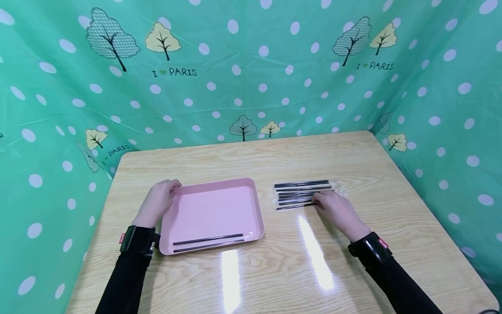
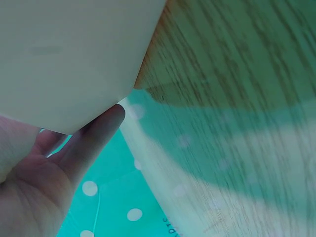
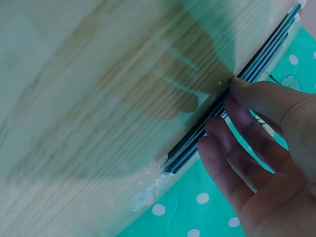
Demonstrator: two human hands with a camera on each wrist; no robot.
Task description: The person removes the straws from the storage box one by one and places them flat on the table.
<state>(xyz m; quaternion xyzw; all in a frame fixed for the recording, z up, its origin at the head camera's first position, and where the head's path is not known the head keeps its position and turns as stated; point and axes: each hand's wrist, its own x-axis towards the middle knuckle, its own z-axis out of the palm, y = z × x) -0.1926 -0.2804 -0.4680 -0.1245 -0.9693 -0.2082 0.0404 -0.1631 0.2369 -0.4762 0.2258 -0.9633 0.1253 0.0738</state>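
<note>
My left hand [image 1: 157, 201] grips the far left corner of a shallow pink tray [image 1: 211, 203]. From the left wrist, fingers [image 2: 94, 143] lie against the tray's pale outer wall [image 2: 74, 64]. Two thin black sticks [image 1: 208, 239], with clear plastic at one end, lie along the tray's near side. To the tray's right, several thin black sticks [image 1: 296, 193] in clear wrappers lie side by side on the table. My right hand [image 1: 335, 211] pinches the near edge of this row; in the right wrist view, thumb and forefinger meet at the sticks [image 3: 215, 111].
The light wood table [image 1: 274, 270] bears bright light reflections near its front. A green dotted curtain [image 1: 251, 78] hangs behind and along both sides. A bit of dark cable [image 1: 488, 311] shows at the lower right corner.
</note>
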